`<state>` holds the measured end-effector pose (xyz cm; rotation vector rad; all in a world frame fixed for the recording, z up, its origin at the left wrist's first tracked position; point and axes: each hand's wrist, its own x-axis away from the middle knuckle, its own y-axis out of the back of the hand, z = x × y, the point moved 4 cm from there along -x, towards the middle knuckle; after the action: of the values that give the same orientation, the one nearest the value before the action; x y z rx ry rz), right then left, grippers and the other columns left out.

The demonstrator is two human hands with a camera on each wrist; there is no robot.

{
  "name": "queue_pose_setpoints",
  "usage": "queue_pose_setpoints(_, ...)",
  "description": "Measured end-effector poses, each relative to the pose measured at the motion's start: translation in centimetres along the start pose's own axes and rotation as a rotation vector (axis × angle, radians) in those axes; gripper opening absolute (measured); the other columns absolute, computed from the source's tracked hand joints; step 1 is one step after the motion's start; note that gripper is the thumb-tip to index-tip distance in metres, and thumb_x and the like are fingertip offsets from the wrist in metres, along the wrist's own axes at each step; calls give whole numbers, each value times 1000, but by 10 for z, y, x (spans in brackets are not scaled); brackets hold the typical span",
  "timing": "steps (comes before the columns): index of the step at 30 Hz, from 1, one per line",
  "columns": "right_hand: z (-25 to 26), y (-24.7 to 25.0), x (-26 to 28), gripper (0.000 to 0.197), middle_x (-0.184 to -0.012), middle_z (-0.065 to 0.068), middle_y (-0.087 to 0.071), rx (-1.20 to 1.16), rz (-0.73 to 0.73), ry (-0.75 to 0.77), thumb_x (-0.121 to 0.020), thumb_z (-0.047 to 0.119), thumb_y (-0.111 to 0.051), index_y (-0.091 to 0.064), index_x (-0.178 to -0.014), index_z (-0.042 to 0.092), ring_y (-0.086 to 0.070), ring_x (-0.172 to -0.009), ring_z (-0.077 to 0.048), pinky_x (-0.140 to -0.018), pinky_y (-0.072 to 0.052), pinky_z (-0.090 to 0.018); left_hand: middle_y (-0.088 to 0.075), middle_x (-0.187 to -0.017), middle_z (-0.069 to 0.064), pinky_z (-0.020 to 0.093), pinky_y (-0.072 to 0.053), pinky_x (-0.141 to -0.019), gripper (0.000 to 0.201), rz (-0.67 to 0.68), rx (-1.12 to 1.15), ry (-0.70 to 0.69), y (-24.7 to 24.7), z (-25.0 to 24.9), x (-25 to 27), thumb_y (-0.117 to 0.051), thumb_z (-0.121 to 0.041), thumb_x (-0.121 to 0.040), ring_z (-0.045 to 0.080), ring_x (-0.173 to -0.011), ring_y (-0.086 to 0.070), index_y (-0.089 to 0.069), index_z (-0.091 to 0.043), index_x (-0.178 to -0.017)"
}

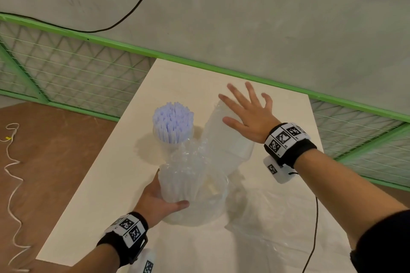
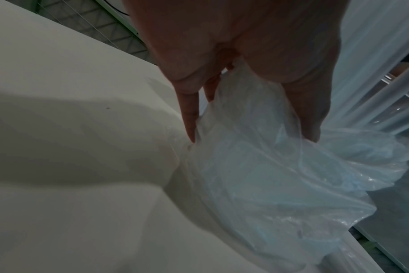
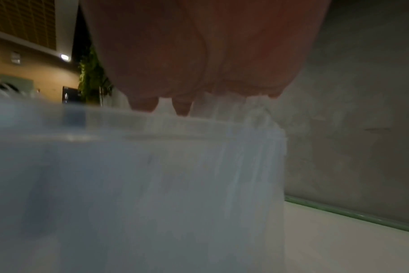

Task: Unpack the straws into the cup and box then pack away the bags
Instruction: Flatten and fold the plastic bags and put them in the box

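Note:
A clear cup (image 1: 177,150) packed with upright pale purple straws (image 1: 173,122) stands mid-table. Just in front of it my left hand (image 1: 165,198) grips a clear plastic bag (image 1: 188,186) of transparent straws, held upright; in the left wrist view the fingers (image 2: 189,118) and thumb pinch the crinkled bag (image 2: 280,175), with the straws (image 2: 374,88) to the right. A translucent box (image 1: 224,139) leans tilted beside the cup. My right hand (image 1: 246,113) is spread flat over its upper end, fingers straight; in the right wrist view the palm hovers at the box's (image 3: 152,184) rim. Contact is unclear.
A flattened empty plastic bag (image 1: 273,219) lies on the white table (image 1: 106,206) at the near right. A black cable (image 1: 315,228) hangs past the right edge. Green mesh railing (image 1: 77,73) runs behind the table; a white cord (image 1: 11,173) lies on the brown floor.

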<state>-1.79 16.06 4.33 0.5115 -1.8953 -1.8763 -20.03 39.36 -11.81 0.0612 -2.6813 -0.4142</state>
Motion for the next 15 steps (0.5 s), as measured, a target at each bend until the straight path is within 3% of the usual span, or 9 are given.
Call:
queue_pose_setpoints(1, 5, 11, 6, 54, -164, 15, -3, -36, -107, -5, -100, 59, -23, -15, -152, 45, 2, -151, -23, -111, -6, -55, -66, -109, -13, 32, -48, -97, 101, 2, 7, 6, 0, 1, 0, -96, -39, -46, 10, -106, -62, -50, -23, -134)
queue_pose_setpoints(3, 17, 36, 26, 40, -149, 7, -42, -148, -391, -11, -98, 38, -40, -47, -137, 33, -35, -137, -22, -100, -25, -45, -67, -110, -12, 34, -49, -99, 107, 11, 15, 18, 1, 2, 0, -96, -48, -38, 11, -107, -63, -51, -25, -133)
queue_pose_setpoints(5, 34, 47, 57, 26, -105, 4, -66, -350, -565, 4, -85, 14, -50, -64, -105, 20, -58, -92, -12, -80, -41, -33, -69, -111, -10, 37, -50, -101, 118, 21, 35, 32, 1, 4, 0, -93, -61, -27, 11, -107, -65, -53, -25, -132)
queue_pose_setpoints(6, 43, 43, 75, 23, -89, 5, -65, -458, -536, -6, -78, 8, -50, -65, -93, 18, -54, -76, -6, -73, -42, -26, -70, -110, -9, 38, -50, -100, 121, 26, 48, 35, 2, 5, -1, -92, -65, -23, 11, -106, -66, -54, -24, -130)
queue_pose_setpoints(8, 62, 19, 109, 23, -78, 9, -61, -600, -378, -68, -73, 10, -51, -65, -89, 19, -50, -66, -2, -67, -42, -21, -72, -107, -9, 37, -52, -98, 118, 37, 55, 33, 3, 7, 0, -92, -64, -22, 9, -103, -67, -56, -24, -127)
queue_pose_setpoints(10, 78, -13, 134, 40, -104, 9, -64, -660, -186, -114, -76, 24, -55, -62, -115, 23, -57, -90, 1, -82, -49, -23, -72, -105, -9, 33, -52, -96, 108, 45, 57, 22, 4, 7, 1, -95, -55, -29, 7, -101, -67, -56, -24, -125)
queue_pose_setpoints(12, 93, -43, 145, 84, -149, 11, -37, -693, 51, -120, -76, 47, -67, -29, -149, 28, -35, -133, 2, -111, -33, -22, -74, -103, -9, 28, -51, -91, 98, 58, 64, 0, 4, 6, 3, -97, -44, -35, 5, -99, -68, -57, -24, -123)
queue_pose_setpoints(14, 106, -61, 144, 123, -159, 22, -2, -749, 213, -131, -67, 61, -77, 6, -154, 36, -5, -143, 4, -116, -10, -21, -73, -105, -14, 22, -51, -85, 89, 80, 76, -38, 3, 3, 5, -99, -30, -44, 4, -100, -68, -58, -25, -122)
queue_pose_setpoints(15, 110, -65, 140, 133, -158, 25, 3, -774, 230, -137, -62, 62, -81, 13, -152, 38, -1, -140, 6, -115, -7, -22, -72, -106, -17, 19, -51, -82, 87, 89, 88, -59, 2, 0, 7, -99, -23, -47, 3, -100, -68, -57, -26, -123)
